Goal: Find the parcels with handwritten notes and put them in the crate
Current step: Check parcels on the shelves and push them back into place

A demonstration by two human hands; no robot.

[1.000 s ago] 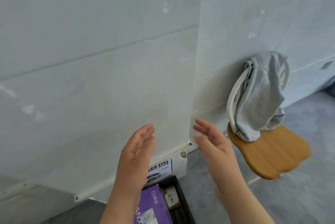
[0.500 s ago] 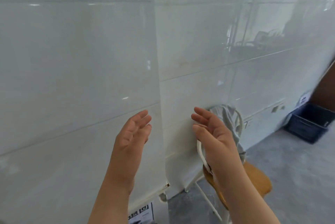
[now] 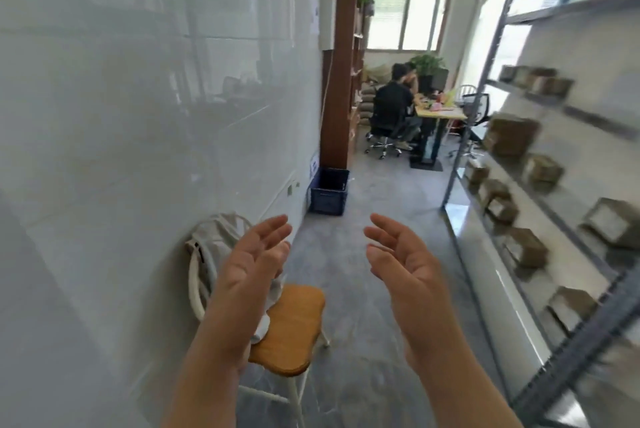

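Note:
My left hand point(image 3: 254, 259) and my right hand point(image 3: 403, 258) are raised in front of me, palms facing each other, fingers relaxed, holding nothing. Several brown cardboard parcels point(image 3: 512, 131) sit on the grey metal shelving point(image 3: 585, 327) along the right; they are blurred, so no notes can be read. A dark blue crate point(image 3: 328, 197) stands on the floor by the left wall, further down the aisle. The black crate seen earlier is out of view.
A wooden-seated chair point(image 3: 294, 327) with a grey garment point(image 3: 214, 237) on its back stands against the tiled wall at the left. A grey floor aisle point(image 3: 374, 206) runs ahead. Two people point(image 3: 394, 98) sit at a desk point(image 3: 440, 114) at the far end.
The view has swung right and up from the tiled wall to the aisle, shelving and far desk. The black crate with the purple box left the view. Both hands stayed raised and empty.

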